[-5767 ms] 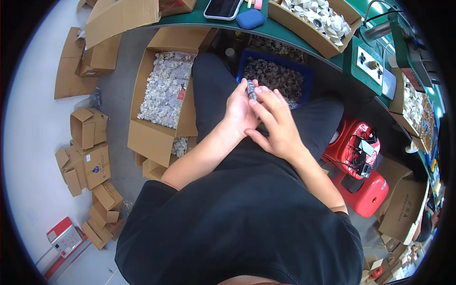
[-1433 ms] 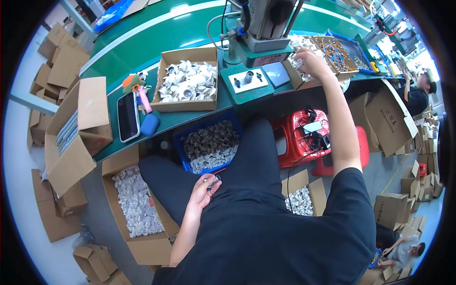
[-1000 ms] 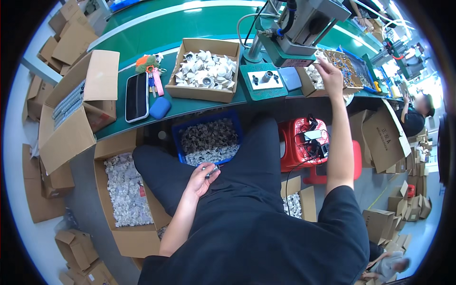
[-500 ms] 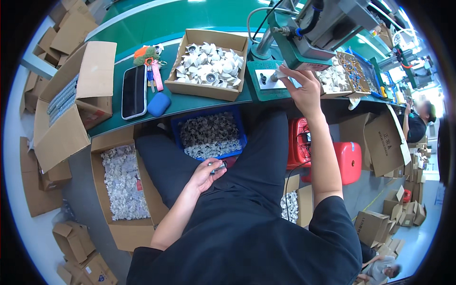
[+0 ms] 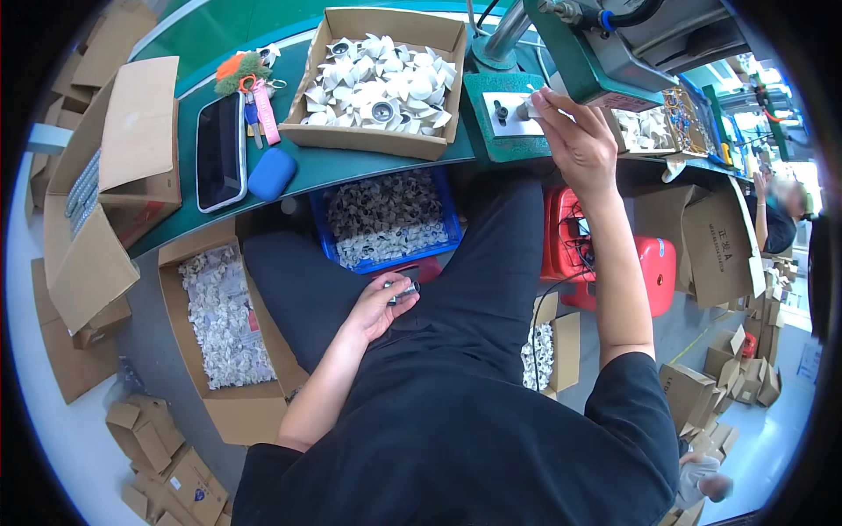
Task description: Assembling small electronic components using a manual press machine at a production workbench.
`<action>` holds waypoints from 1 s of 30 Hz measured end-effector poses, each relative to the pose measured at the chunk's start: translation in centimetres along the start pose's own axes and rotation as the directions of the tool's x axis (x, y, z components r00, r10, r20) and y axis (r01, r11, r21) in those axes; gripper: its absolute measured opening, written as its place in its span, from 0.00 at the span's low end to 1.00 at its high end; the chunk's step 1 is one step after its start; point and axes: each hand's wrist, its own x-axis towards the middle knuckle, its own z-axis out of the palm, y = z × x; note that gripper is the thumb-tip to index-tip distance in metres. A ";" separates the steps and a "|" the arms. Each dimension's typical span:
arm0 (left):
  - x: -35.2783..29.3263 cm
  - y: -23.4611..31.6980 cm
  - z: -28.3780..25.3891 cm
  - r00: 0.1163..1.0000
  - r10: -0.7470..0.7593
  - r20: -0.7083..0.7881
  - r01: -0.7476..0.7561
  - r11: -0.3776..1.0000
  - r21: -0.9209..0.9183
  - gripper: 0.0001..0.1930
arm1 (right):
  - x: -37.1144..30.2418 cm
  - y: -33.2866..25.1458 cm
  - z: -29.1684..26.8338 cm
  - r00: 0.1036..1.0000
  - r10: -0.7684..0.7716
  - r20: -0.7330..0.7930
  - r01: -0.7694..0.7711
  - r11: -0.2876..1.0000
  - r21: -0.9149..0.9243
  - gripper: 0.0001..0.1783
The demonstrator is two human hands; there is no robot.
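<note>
My left hand [image 5: 375,310] rests over my lap with its fingers curled round a small dark and silvery round part [image 5: 409,290]; the fingers cover much of it. At the bench my right hand [image 5: 581,147] reaches under the green press head [image 5: 605,77]. Its thumb and fingers pinch a small white plastic part [image 5: 534,105], mostly hidden by the fingertips. That part is at the round grey post [image 5: 524,111] on the fixture's white plate [image 5: 512,128]. Left of the press, a cardboard box [image 5: 373,143] holds many white bladed fan wheels [image 5: 395,83].
On the bench's left lie a phone [image 5: 221,153], a blue case [image 5: 273,173] and keys with a pink strap [image 5: 265,114]. Below are a blue crate [image 5: 326,230] of small parts, a cardboard box [image 5: 230,422] of white pieces and red stools [image 5: 653,272]. Another person [image 5: 776,219] is at far right.
The view has shifted, so the bench sits higher in the picture. My right hand stays by the fixture post with the white part. The left hand still holds its small part, now turned slightly.
</note>
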 end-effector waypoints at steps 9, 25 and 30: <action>-0.4 0.2 -0.3 0.999 0.028 -0.016 -0.028 0.999 -0.017 0.10 | -1.3 -0.1 0.3 0.992 -0.035 -0.117 0.027 0.997 -0.072 0.16; 0.2 0.4 -0.6 0.997 0.071 -0.002 -0.071 0.997 -0.039 0.11 | -4.5 10.7 3.4 0.812 0.543 0.216 -0.584 0.748 0.315 0.13; -0.3 0.1 -0.4 0.999 0.042 0.005 -0.042 0.999 -0.026 0.11 | -0.5 0.2 2.6 0.920 0.390 0.045 -0.359 0.788 0.500 0.19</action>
